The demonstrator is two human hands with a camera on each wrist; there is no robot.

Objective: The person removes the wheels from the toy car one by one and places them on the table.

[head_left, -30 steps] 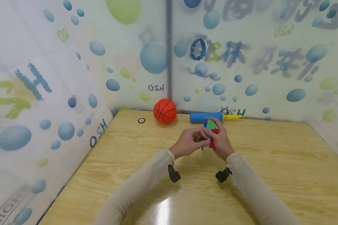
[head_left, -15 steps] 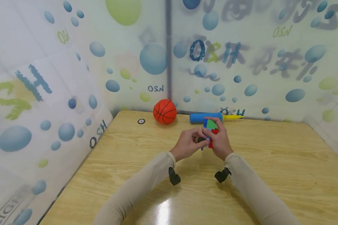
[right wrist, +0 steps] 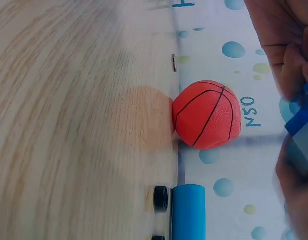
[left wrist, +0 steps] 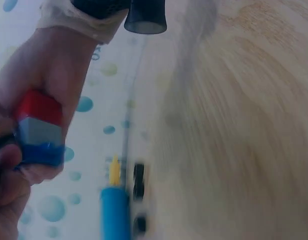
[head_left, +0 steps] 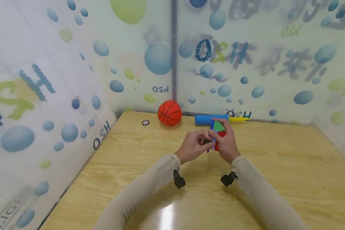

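Note:
My right hand [head_left: 228, 143] grips a block toy [head_left: 218, 126] in green, red, grey and blue, its thumb across the near face. My left hand [head_left: 191, 147] meets it from the left, pinching a small black piece [head_left: 206, 141] between thumb and curled fingers, right at the toy's blue side. Both hands are raised over the table. In the left wrist view the toy's red, grey and blue end [left wrist: 40, 131] shows under the right hand. Left fingers hide most of the black piece, so I cannot tell its kind.
A red toy basketball [head_left: 169, 113] and a blue pump with a yellow nozzle [head_left: 205, 119] lie along the back wall. Left of the ball is a small round disc [head_left: 145, 122]. Black wheel-like pieces [right wrist: 161, 199] stand beside the pump. A patterned sheet wall [head_left: 126, 57] borders the wooden table [head_left: 126, 143].

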